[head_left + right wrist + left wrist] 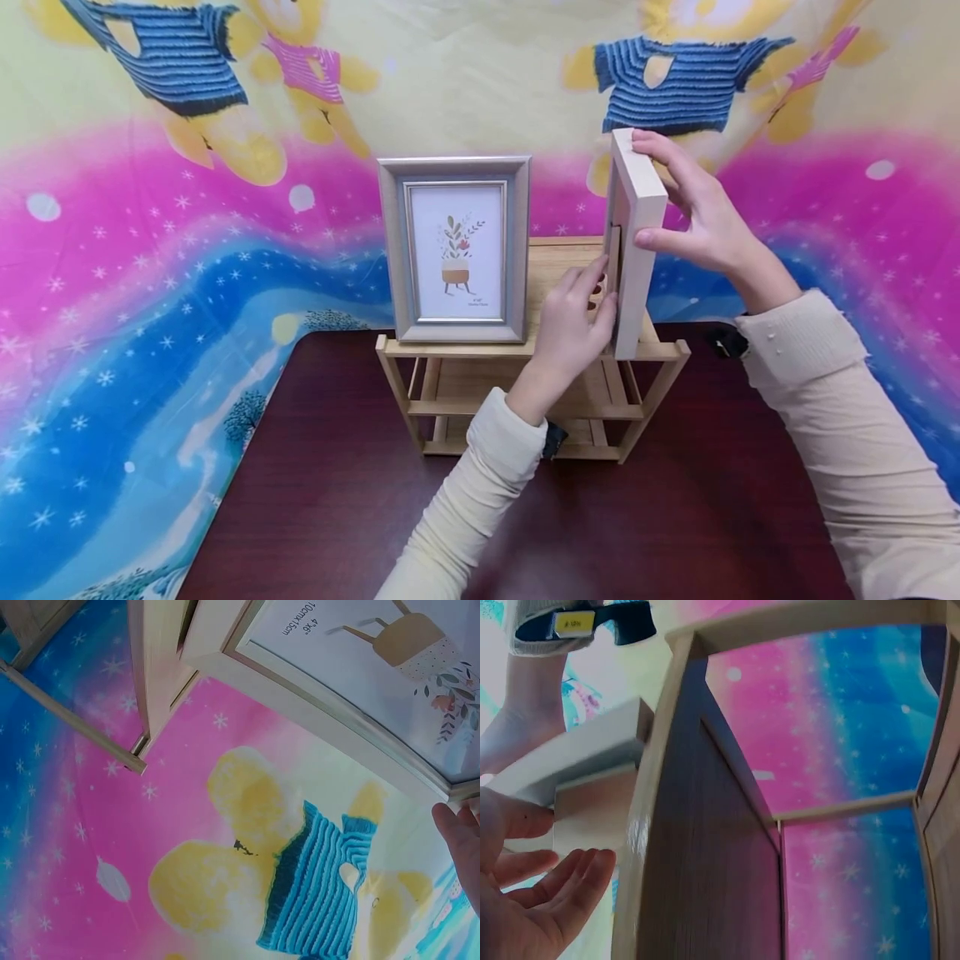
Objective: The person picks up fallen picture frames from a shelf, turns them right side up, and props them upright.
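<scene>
On the right of a wooden shelf rack [562,265], a second picture frame [643,271] stands turned edge-on, its back towards the left. My right hand [701,208] grips it by the top and outer edge, thumb on the near side. The left hand [573,321] reaches behind it, fingertips at the backing and its support leg [596,810]; in the left wrist view thumb and fingers are apart. The right wrist view shows this frame's front, with a plant print [420,649]. Another picture frame [517,250] stands upright on the rack's left, facing me.
The rack has open lower shelves [517,379] and stands on a dark red-brown table [337,467]. Behind it hangs a colourful cloth [465,92] with bears and snowflakes. Round holes [597,292] in the rack's top show near the left hand.
</scene>
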Demonstrator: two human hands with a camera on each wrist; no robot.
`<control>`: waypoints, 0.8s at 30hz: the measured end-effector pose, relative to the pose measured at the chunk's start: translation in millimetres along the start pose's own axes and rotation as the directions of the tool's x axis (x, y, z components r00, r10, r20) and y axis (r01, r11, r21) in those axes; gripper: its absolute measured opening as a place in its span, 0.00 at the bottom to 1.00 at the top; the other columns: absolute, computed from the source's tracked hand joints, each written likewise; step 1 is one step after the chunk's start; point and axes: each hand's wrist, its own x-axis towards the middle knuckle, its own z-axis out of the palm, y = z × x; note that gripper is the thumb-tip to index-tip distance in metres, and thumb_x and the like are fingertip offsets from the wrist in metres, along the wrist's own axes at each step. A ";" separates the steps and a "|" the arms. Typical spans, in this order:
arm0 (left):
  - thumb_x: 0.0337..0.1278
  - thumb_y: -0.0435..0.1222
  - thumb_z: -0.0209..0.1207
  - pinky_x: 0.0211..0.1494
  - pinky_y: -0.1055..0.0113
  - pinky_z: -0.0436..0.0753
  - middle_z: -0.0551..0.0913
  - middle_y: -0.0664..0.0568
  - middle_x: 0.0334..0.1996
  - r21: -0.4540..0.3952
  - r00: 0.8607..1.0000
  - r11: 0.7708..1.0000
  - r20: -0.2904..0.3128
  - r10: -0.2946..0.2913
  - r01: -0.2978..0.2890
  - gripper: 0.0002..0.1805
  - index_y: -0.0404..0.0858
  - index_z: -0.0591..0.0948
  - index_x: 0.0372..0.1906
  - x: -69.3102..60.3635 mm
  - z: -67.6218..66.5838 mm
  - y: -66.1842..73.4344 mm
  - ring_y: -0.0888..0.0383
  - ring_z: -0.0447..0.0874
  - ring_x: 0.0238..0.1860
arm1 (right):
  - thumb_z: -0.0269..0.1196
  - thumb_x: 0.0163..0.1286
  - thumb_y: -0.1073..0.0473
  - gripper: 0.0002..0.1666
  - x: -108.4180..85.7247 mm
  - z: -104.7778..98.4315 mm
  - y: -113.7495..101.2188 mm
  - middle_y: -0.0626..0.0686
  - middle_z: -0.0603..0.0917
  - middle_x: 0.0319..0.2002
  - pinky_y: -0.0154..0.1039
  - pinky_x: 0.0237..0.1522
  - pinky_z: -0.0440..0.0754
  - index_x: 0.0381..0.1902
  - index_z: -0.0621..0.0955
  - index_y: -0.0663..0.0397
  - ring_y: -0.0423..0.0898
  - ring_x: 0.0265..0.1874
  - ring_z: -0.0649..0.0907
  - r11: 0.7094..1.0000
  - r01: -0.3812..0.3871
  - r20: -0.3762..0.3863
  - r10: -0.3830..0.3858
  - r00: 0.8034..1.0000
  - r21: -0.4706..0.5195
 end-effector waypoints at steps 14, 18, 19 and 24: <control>0.47 0.31 0.59 0.24 0.73 0.75 0.81 0.49 0.33 0.374 0.999 0.927 -0.046 0.004 0.014 0.17 0.35 0.80 0.47 5.5 -13.1 2.4 0.60 0.79 0.26 | 0.64 0.48 0.65 0.46 2.8 3.0 -0.1 0.54 0.58 0.68 0.51 0.64 0.56 0.66 0.60 0.59 0.48 0.63 0.59 1.000 0.005 0.009 -0.004 1.000 -0.024; 0.47 0.31 0.59 0.26 0.71 0.77 0.81 0.48 0.37 0.376 0.998 0.926 0.040 -0.057 0.037 0.20 0.35 0.79 0.50 5.7 -15.0 3.9 0.58 0.80 0.30 | 0.64 0.48 0.67 0.46 3.4 3.9 -1.7 0.54 0.57 0.68 0.51 0.64 0.56 0.66 0.60 0.59 0.48 0.63 0.59 1.000 -0.004 0.012 0.004 1.000 -0.027; 0.46 0.31 0.58 0.26 0.71 0.78 0.81 0.48 0.37 0.378 0.995 0.925 0.066 -0.071 0.041 0.20 0.36 0.78 0.50 5.9 -15.1 3.9 0.57 0.80 0.31 | 0.64 0.48 0.67 0.46 3.3 3.7 -1.8 0.54 0.57 0.68 0.51 0.64 0.56 0.66 0.60 0.59 0.48 0.63 0.59 1.000 -0.006 0.013 0.007 1.000 -0.026; 0.44 0.27 0.58 0.24 0.68 0.78 0.82 0.49 0.36 0.416 0.989 0.907 0.098 -0.111 0.060 0.21 0.37 0.79 0.49 8.8 -17.7 1.6 0.56 0.80 0.30 | 0.64 0.47 0.66 0.46 3.3 2.2 -1.7 0.51 0.59 0.67 0.52 0.64 0.55 0.66 0.61 0.58 0.48 0.64 0.58 1.000 -0.010 0.024 0.010 1.000 -0.021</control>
